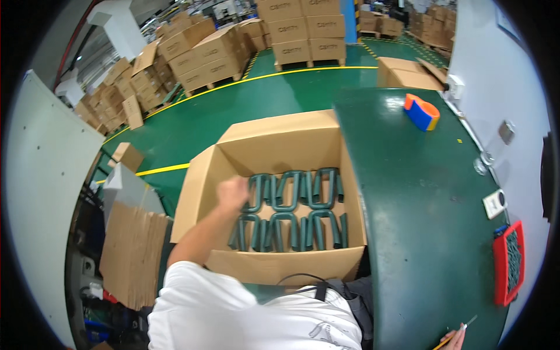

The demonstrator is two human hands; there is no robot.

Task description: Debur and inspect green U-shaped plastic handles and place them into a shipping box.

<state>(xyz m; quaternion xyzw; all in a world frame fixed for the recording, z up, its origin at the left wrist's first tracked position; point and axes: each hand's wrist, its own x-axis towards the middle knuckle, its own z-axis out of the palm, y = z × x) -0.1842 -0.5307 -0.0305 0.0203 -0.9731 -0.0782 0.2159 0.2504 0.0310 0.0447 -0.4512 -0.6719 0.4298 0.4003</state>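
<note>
My left hand [233, 192] closes on a dark green U-shaped bracket [256, 192] in the cardboard box [274, 265]; it looks rigid, heavyish, best gripped by one leg. Right hand [452, 339] pinches a thin tool.

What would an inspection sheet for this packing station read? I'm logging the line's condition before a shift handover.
Surface: green worktable, mostly bare.
Job's things: open cardboard box holding two rows of dark green U-shaped parts.
Clutter: orange and blue tape dispenser; red tray at the table's right edge.
Grippers: left hand inside the box at the back row, grip hidden; right hand at the lower edge with a pencil.
Cables: black strap at the chest.
Surroundings: stacked cartons on pallets; flat cardboard sheets at left.
</note>
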